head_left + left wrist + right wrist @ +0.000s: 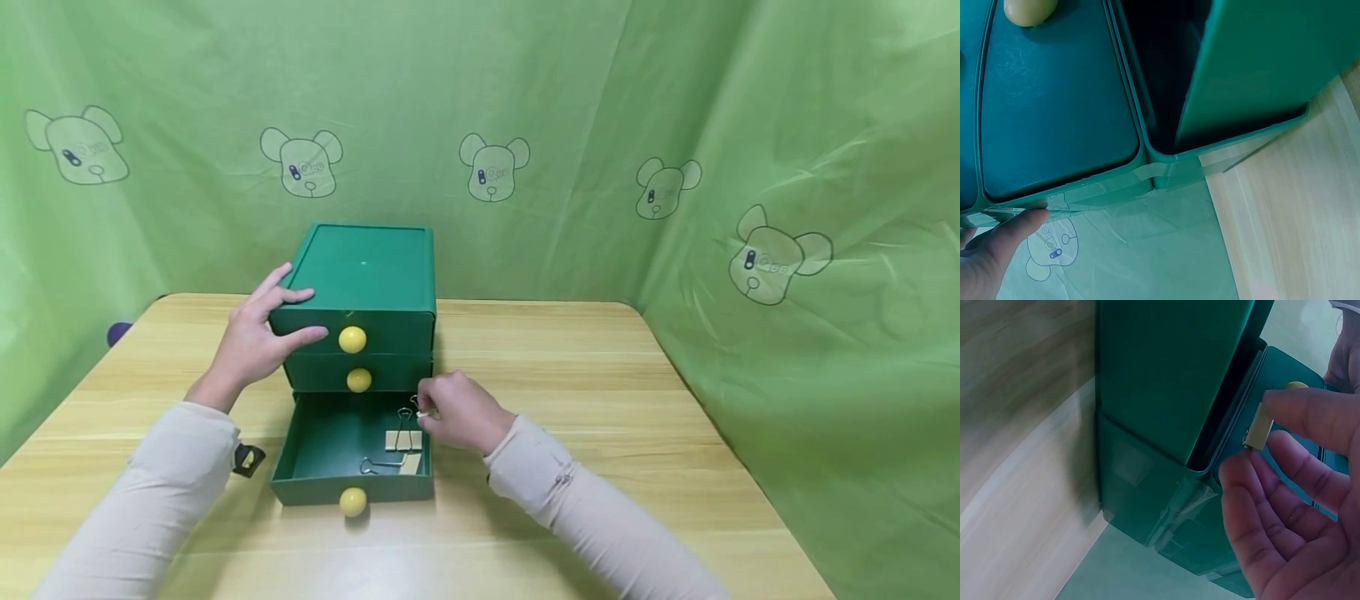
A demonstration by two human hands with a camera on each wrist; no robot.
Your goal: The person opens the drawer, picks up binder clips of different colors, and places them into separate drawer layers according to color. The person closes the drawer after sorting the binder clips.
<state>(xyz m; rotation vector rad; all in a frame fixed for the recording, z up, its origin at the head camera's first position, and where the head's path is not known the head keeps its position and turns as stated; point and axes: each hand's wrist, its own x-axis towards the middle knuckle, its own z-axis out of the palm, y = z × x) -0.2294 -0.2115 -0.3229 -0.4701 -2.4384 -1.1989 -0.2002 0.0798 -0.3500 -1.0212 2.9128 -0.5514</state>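
A green drawer cabinet stands on the table, its lowest drawer pulled out. My left hand rests against the cabinet's upper left side, fingers spread over the top edge and thumb reaching across the front. At the drawer's right wall, my right hand pinches a cream binder clip between thumb and fingers. Inside the drawer, on the right, lie one cream binder clip with its wire handles toward the back and another binder clip near the front.
Yellow round knobs mark the upper drawer, the middle drawer and the open one. A small black object shows beside my left sleeve. Green printed curtains hang behind and to the right of the wooden table.
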